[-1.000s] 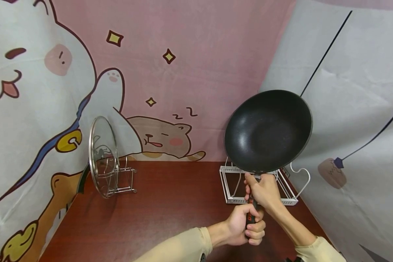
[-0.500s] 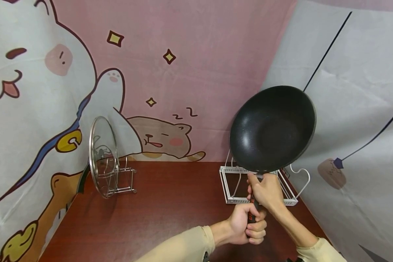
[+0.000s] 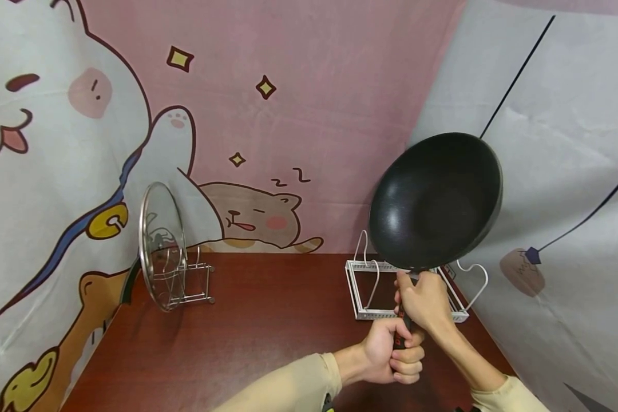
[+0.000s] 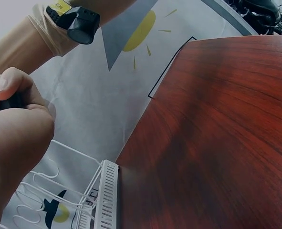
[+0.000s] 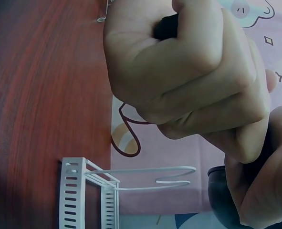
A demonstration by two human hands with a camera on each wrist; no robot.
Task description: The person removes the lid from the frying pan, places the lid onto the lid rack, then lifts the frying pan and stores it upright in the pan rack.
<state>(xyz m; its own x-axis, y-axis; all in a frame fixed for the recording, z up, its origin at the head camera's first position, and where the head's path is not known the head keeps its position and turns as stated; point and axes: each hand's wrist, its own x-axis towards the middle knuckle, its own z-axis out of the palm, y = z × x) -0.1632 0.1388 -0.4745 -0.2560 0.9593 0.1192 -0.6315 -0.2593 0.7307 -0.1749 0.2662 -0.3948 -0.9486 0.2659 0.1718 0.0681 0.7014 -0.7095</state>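
Note:
A black wok (image 3: 438,200) is raised above a white wire rack (image 3: 363,313), tilted so that its inside faces me. My right hand (image 3: 426,300) grips its black handle close to the pan. Lower down, my left hand (image 3: 391,352) wraps around the handle's end, where red lettering (image 3: 399,342) shows between the hands. In the right wrist view the left hand's curled fingers (image 5: 198,71) fill the top, and the handle end (image 5: 167,27) pokes out. The wok hides the rear middle of the rack, whose curved wire dividers (image 5: 179,171) stand up beside it.
A glass lid (image 3: 162,246) with a metal rim stands upright in a small chrome wire rack (image 3: 201,283) on the left. Both racks sit on a reddish-brown wooden table (image 3: 268,309). Cartoon-printed cloth (image 3: 329,114) hangs behind and along both sides.
The wok has moved a little to the right and slightly up, with both hands following on its handle. More of the rack's left dividers now shows.

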